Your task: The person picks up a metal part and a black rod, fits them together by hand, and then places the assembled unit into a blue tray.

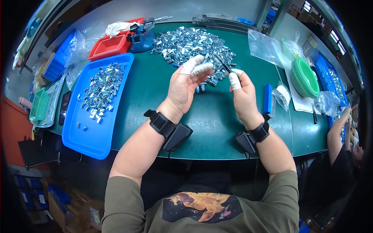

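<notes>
— Head view shows our left hand (182, 87) raised over the green table (155, 116), palm turned toward us, with white finger covers (196, 66) on the fingertips. How is it set?

— We see its fingers curled in narrow, pinching toward something small; what sits between them we cannot tell. A few small metal pieces (202, 88) lie on the table just beyond and under that hand.

— And our right hand (243, 95)?

— It is closed around a thin dark tool (221, 62), held between the covered thumb and forefinger. The tool's tip slants up and away toward the left hand's fingertips, close to them, though we cannot say whether they touch.

— Where is the main supply of parts?

— We have a big heap of shiny metal clips (192, 42) just past both hands, spreading away from the fingertips. Well out to the left of our left hand is a blue tray (93, 132) with a smaller scatter of the same clips. Beyond that tray sits a red tray (108, 46), and next to it a blue clamp stand (140, 37).

— Anything near the right hand?

— Just to its right stands a small blue box (268, 97) beside a little clear bag (280, 97). Farther right we see a green bowl (305, 77), and another person's arm (336, 130) at the table edge.
</notes>
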A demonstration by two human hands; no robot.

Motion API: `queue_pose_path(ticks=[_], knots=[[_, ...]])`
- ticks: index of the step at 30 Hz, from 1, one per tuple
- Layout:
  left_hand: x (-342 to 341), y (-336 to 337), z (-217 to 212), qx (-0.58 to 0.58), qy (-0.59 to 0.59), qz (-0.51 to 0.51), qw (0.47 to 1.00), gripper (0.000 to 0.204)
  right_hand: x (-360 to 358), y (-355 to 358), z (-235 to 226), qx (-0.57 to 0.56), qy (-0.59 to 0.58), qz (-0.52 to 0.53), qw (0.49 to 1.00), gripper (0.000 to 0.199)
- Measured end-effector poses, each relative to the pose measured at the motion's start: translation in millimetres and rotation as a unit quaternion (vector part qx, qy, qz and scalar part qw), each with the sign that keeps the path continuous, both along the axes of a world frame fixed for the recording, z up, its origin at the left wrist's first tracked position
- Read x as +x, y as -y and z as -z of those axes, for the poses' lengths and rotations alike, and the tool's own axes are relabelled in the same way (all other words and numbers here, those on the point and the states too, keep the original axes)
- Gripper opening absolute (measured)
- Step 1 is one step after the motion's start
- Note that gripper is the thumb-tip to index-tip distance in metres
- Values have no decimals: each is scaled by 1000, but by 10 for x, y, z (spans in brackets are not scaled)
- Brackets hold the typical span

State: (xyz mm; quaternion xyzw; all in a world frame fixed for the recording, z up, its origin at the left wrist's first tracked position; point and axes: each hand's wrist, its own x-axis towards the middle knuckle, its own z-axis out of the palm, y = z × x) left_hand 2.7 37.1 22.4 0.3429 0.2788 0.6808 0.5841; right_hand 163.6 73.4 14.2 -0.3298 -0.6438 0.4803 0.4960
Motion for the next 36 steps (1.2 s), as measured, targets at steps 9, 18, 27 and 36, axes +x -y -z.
queue_pose_path(ticks=[9,18,27,36], knots=[[23,0,-36,-4,42,-21,999,35,14,21,3,36,51,-11,998,14],[63,-36,-9,26,-84,-45,995,28,43,-15,14,51,57,-30,997,14],[-292,-113,41,-54,-211,-222,951,18,84,-97,32,65,106,13,992,18],[-1414,468,-47,-102,-140,-545,820,29,30,-233,249,-80,59,3,995,19]])
